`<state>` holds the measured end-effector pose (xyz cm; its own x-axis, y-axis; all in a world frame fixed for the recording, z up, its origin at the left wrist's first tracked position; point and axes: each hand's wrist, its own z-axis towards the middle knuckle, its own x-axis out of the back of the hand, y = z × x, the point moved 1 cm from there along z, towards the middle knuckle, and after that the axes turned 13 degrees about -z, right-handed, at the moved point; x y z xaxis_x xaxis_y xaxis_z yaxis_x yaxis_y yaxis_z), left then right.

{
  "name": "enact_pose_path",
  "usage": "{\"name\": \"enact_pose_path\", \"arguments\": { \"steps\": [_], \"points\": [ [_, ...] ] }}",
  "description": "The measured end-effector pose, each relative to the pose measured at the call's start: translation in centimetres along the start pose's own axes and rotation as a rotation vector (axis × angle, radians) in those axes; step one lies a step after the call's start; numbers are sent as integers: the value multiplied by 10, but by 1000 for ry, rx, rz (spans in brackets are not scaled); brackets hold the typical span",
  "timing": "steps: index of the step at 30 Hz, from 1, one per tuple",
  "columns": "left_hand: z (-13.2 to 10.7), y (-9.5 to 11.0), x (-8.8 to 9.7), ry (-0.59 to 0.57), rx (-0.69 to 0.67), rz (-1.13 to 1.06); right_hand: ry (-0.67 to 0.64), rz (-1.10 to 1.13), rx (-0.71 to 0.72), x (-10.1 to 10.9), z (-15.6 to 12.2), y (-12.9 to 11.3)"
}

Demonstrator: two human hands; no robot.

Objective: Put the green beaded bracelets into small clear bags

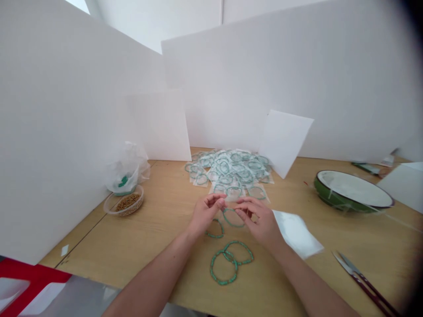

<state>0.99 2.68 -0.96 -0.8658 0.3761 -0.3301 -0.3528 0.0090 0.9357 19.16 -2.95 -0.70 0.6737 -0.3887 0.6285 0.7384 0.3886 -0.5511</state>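
left hand (208, 210), right hand (259, 218): fingers narrow beside green bracelet (234, 226); firm grip, cannot tell. two overlapping bracelets (235, 263) nearer; bagged pile (233, 168) far.

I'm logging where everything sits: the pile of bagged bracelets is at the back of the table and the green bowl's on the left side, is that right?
Not quite: the green bowl is on the right side, as the head view shows.

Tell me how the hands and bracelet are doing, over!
Left hand, right hand: close together. Green bracelet: between them, grip unclear. Nothing visibly in the way.
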Motion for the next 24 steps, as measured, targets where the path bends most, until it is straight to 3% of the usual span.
{"name": "enact_pose_path", "arguments": {
  "steps": [4, 9, 16, 24],
  "points": [
    [3, -3, 1, 14, 18, -41, 73, 7, -53, 0, 0, 1],
    [3, -3, 1, -5, 18, 19, 65, -21, -57, -2, 0, 5],
    [-1, -6, -5, -36, -28, 32, 302, -377, 91, 0, -4, -7],
    [-12, -3, -14, -122, -210, 279, 211, -237, 42, -4, -7, -19]
  ]
}}
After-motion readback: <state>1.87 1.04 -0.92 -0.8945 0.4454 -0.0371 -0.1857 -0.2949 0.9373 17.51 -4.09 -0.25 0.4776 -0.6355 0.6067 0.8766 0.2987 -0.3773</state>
